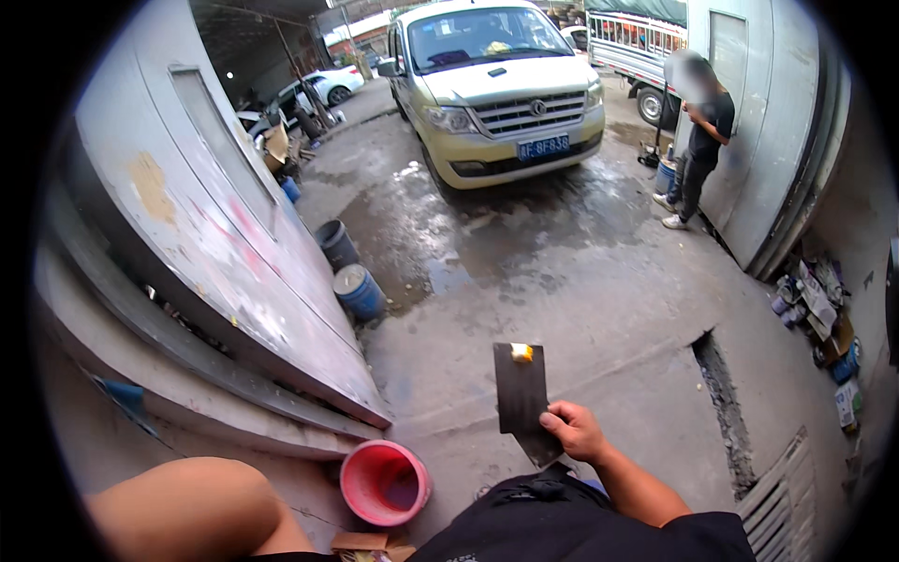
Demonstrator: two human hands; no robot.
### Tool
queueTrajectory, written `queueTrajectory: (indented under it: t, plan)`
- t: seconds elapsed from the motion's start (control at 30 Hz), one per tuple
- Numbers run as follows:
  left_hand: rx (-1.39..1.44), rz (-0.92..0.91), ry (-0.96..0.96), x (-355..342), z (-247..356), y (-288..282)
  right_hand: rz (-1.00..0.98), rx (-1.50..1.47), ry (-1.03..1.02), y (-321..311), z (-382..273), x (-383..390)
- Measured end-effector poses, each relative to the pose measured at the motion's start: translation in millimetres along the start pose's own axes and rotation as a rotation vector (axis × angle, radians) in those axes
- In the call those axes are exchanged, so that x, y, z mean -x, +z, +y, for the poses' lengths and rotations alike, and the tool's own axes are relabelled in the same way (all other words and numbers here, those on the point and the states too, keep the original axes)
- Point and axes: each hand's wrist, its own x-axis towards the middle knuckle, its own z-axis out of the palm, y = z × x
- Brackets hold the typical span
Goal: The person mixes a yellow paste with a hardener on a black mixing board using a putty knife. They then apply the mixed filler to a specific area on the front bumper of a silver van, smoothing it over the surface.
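My right hand (574,431) grips a dark flat plate (518,386) by its right side, thumb over its face, in front of my dark clothing. A yellow-and-white lump or smear (522,352) sits at the plate's top. A bare bent limb, apparently my left arm, fills the lower left corner; its hand is out of view. Below and left of the plate, a pink bucket (352,482) stands on the concrete floor.
A pale van (506,112) faces me outside, between metal doors (201,239). A person (702,140) in dark clothes stands at the right door. Blue drums (359,295) line the left. A drain channel (726,412) and piled containers (824,318) lie right.
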Motion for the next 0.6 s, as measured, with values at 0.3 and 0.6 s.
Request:
queueTrajectory:
  t: [0.3, 0.6]
  plan:
    - [-0.047, 0.018, -0.002, 3.4, -7.6, 0.3, 0.017, 0.013, 0.044, -4.7, -10.1, -1.4]
    - [-0.130, 0.027, 0.031, -0.6, 14.5, -5.3, 0.037, 0.046, 0.020, -3.9, -1.2, 1.8]
